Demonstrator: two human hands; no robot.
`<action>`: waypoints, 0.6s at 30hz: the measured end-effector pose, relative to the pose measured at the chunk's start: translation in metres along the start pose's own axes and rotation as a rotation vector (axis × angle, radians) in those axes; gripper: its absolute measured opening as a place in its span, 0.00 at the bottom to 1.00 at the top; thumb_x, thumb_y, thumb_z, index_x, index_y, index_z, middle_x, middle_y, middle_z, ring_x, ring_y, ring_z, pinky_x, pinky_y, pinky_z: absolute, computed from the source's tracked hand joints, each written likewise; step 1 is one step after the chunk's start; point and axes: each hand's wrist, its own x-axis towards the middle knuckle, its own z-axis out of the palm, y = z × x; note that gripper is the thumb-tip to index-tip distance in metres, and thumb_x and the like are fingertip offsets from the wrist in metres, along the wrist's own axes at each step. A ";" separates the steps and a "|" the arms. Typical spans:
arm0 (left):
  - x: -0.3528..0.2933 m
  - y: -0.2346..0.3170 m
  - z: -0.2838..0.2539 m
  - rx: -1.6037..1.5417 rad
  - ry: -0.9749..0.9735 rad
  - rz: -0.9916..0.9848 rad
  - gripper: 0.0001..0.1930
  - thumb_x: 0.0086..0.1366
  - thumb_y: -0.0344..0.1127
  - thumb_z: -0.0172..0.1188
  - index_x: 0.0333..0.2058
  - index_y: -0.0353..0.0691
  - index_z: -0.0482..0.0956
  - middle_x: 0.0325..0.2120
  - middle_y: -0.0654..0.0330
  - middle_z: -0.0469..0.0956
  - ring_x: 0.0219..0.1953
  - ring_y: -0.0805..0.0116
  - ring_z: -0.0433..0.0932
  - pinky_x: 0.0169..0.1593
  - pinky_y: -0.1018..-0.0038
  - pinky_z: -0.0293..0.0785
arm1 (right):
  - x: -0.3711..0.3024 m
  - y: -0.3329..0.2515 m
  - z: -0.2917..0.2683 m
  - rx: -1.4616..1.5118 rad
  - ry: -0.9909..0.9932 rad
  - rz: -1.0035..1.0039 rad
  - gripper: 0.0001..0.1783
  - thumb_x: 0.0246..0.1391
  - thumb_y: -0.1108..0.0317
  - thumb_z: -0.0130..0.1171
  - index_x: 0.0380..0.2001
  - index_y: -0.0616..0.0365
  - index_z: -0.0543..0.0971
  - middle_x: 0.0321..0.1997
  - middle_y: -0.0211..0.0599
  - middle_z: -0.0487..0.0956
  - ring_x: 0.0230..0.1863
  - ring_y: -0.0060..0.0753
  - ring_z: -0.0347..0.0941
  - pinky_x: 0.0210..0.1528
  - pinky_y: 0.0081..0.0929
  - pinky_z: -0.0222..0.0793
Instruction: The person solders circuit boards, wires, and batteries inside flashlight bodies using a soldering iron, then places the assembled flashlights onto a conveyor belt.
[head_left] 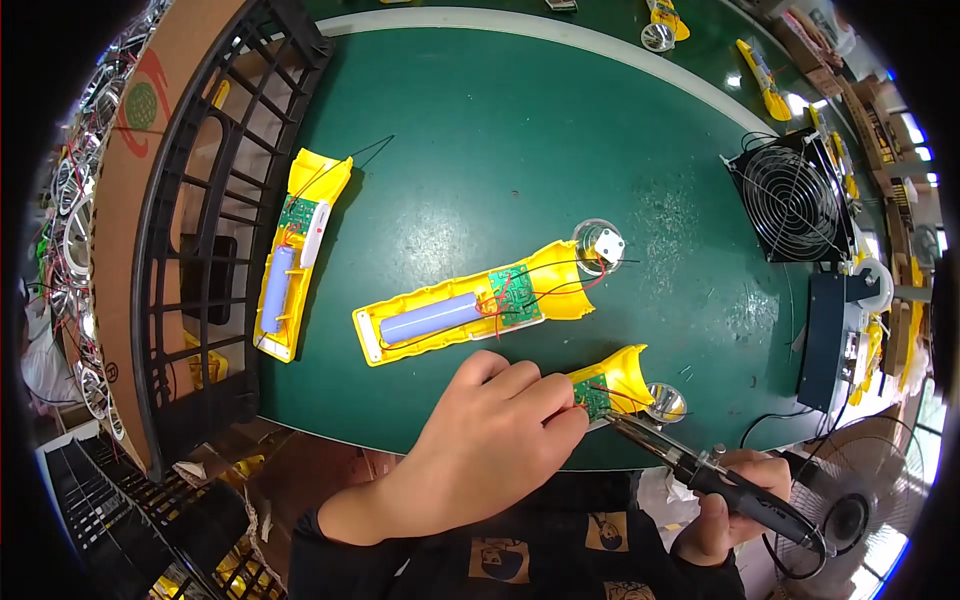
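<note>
At the near edge of the green bench (450, 150): I am working on the nearest yellow casing (628, 378), part of which is hiding behind my left hand (505, 425).
Left hand: my fingers are resting bent, thumb and forefinger pressing together beside the nearest circuit board (592, 395); what they are pinching, I cannot tell.
Right hand: my right hand (714, 528) is gripping the soldering iron (690, 467) by its dark handle, the tip pointing at that board; contact is too small to tell.
Nearest reflector: the nearest reflector (667, 402) is lying beside the flared end; whether it is joined, I cannot tell.
Middle casing: the middle casing (568, 283) is carrying a lilac battery (430, 318) and a board (515, 295); wires are running towards its reflector (608, 245), so I am judging it the further along.
Left casing: the left casing (318, 172) is holding battery and board, but loose black leads are ending without a reflector; it is looking less complete.
Covers: the middle and left ones are lying uncovered.
Bench surface: its green top is showing scuffs and glare towards the right, where a black fan (793, 195) is standing.
Room: a black crate (220, 415) and a cardboard box (125, 250) are flanking my left; a larger fan (850, 520) is standing at lower right.
</note>
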 end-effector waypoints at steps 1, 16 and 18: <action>0.000 0.000 0.000 -0.017 0.035 0.003 0.07 0.42 0.30 0.61 0.22 0.48 0.73 0.20 0.71 0.65 0.23 0.74 0.65 0.31 0.76 0.58 | 0.000 0.000 0.000 -0.006 0.003 0.003 0.16 0.36 0.62 0.60 0.23 0.61 0.66 0.13 0.37 0.71 0.13 0.27 0.66 0.19 0.20 0.63; 0.001 0.000 0.000 -0.016 0.027 -0.006 0.07 0.42 0.30 0.61 0.22 0.47 0.73 0.19 0.71 0.65 0.22 0.74 0.65 0.31 0.75 0.58 | 0.003 0.002 -0.003 -0.024 -0.056 -0.009 0.16 0.36 0.62 0.60 0.22 0.60 0.66 0.13 0.37 0.71 0.13 0.27 0.67 0.18 0.20 0.63; 0.001 -0.001 0.000 -0.004 -0.009 -0.010 0.07 0.42 0.30 0.61 0.22 0.47 0.73 0.19 0.71 0.65 0.22 0.74 0.65 0.31 0.75 0.58 | 0.003 0.002 -0.002 -0.037 -0.078 -0.024 0.16 0.35 0.62 0.60 0.22 0.60 0.66 0.13 0.37 0.71 0.13 0.27 0.67 0.18 0.20 0.63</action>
